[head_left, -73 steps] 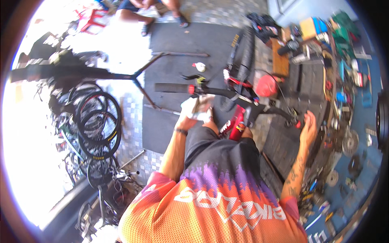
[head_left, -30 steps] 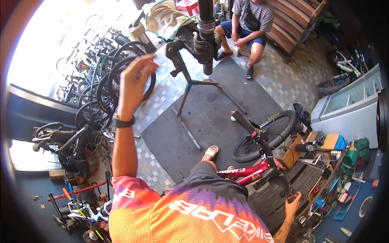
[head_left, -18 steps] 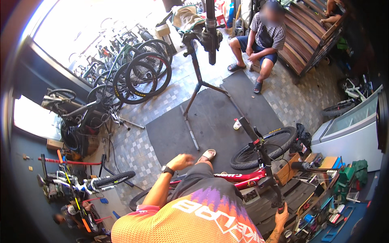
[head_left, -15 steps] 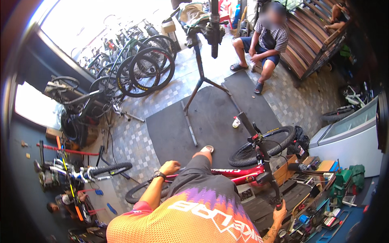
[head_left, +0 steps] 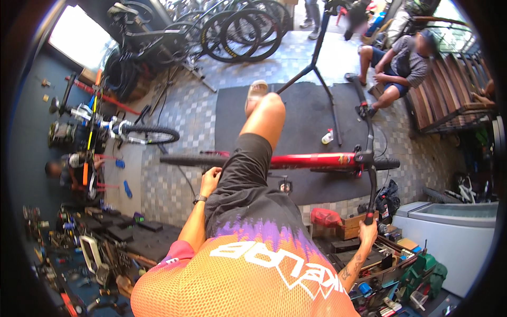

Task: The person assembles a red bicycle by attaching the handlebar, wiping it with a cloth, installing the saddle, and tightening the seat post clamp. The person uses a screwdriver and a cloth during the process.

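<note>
A red bicycle [head_left: 311, 160] stands across in front of me, its handlebar [head_left: 371, 174] to the right and its rear wheel [head_left: 185, 160] to the left. My right hand [head_left: 368, 231] is closed round the near handlebar grip. My left hand [head_left: 210, 180] is beside my black shorts, close to the rear wheel. Its fingers are curled; the shorts partly hide what they may hold. My bare leg [head_left: 259, 120] reaches over the bicycle, and the shoe [head_left: 257, 91] is on its far side, above the dark mat [head_left: 232, 113]. The saddle is hidden by my body.
A spray bottle [head_left: 328, 136] and a repair stand [head_left: 312, 68] are on the mat. A person [head_left: 406, 68] sits at the far right by a wooden bench [head_left: 443, 95]. Another bicycle [head_left: 127, 129] and a second person are at left. A white chest freezer [head_left: 438, 232] and tool-filled shelves flank the right.
The bicycle has come more upright, its handlebar now pointing across. My leg has swung over it to the far side. The left hand has shifted in beside the shorts; the right still grips the bar.
</note>
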